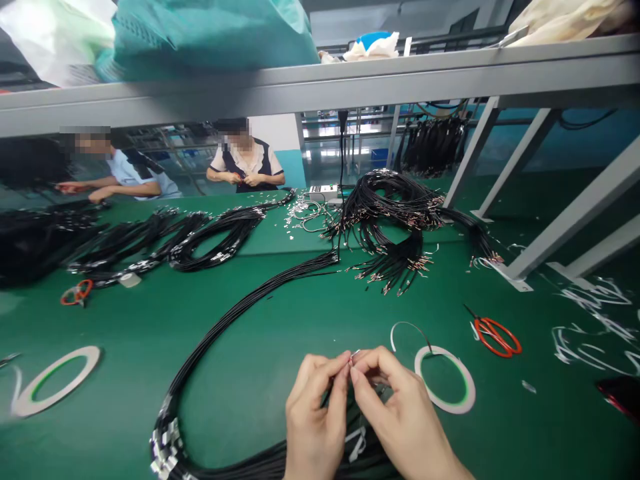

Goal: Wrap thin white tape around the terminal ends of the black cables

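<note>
My left hand and my right hand meet at the near edge of the green table, fingertips pinched together on a small metal-tipped wire end. Under both hands lies a long bundle of black cables that curves away toward the middle of the table and carries white labels near my left wrist. A white tape roll with a loose tail lies just right of my right hand.
Orange-handled scissors lie to the right. Piles of black cables fill the table's far side, with another tape roll and small scissors at left. Two people work across the table under a grey shelf.
</note>
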A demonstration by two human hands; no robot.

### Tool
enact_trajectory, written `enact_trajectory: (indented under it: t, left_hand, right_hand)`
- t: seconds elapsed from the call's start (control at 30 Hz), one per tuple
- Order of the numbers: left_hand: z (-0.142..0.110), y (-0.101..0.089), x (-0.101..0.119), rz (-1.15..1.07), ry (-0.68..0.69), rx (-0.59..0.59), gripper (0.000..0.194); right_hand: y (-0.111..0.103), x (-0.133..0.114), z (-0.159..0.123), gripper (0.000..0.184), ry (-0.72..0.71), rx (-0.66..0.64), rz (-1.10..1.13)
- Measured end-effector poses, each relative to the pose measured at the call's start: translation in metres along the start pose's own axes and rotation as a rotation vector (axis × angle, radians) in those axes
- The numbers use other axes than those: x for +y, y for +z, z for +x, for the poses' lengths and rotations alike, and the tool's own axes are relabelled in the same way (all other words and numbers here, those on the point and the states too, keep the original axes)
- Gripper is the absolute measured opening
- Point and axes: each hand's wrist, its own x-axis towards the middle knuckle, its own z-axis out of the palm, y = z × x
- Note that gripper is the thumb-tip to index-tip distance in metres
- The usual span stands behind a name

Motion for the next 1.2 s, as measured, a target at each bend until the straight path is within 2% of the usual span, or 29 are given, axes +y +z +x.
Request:
enact_trajectory:
  t: [0.17,0.33,0.47,0.53,0.73,0.87,1.03,1.2]
  left_hand:
    - [-0.003,0.001,0.004,-0.084,-0.137,0.005,0.018]
    - [0.003,0.002,0.010,-0.349,-0.365,0.027,0.012]
    - [0.005,-0.002,0.012,-0.561,-0.578,-0.050,0.019]
    - [0.005,-0.005,0.013,-0.617,-0.630,-0.078,0.019]
    - [0.010,-0.009,0.017,-0.599,-0.574,-0.098,0.017]
    - [0.011,-0.005,0.014,-0.521,-0.552,-0.072,0.019]
    - [0.009,0.002,0.006,-0.531,-0.544,-0.003,0.019]
    - [0.012,-0.002,0.003,-0.611,-0.576,-0.089,0.020]
  right_hand:
    - [-0.001,0.000,-0.002,0.011,0.027,-0.041,0.024]
    - [-0.004,-0.002,-0.002,0.012,0.035,-0.083,0.030]
    - [-0.004,-0.002,-0.002,0.014,0.052,-0.103,0.014]
    - [-0.004,-0.001,-0.002,0.015,0.061,-0.097,-0.006]
    - [-0.003,-0.001,-0.001,0.016,0.057,-0.107,0.017]
    - [-0.002,-0.002,-0.001,0.016,0.044,-0.133,0.047]
    - [0.002,0.002,0.000,0.012,0.020,-0.117,0.051]
    - [0.003,0.006,0.000,0.012,0.057,-0.038,0.074]
